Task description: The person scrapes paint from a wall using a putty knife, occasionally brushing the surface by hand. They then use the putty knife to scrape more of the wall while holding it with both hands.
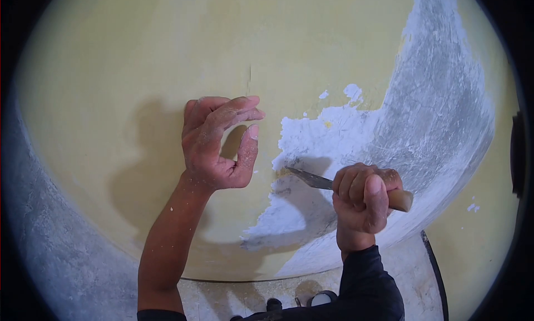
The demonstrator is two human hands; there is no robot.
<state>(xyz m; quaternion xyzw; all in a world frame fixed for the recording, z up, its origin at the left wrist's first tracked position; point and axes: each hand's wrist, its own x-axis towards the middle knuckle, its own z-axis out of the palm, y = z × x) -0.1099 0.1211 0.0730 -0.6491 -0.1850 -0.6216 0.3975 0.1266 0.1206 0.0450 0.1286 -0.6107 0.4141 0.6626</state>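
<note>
My left hand point(222, 143) is held in front of the pale yellow wall point(128, 60), its fingers curved and apart from the thumb, with nothing between them. Whitish dust covers its skin. My right hand point(364, 201) is closed round the wooden handle of a scraper point(311, 179). The scraper's metal blade points left, and its tip is at the ragged edge of a white and grey bare patch point(345, 135). Some of the handle sticks out to the right of my fist.
More grey stripped surface point(439, 82) runs up the right side. Small white chips mark the yellow paint above the patch. Below is a dusty floor point(411, 265) with a dark line at its right; a round pale-topped object point(321, 300) stands at the bottom.
</note>
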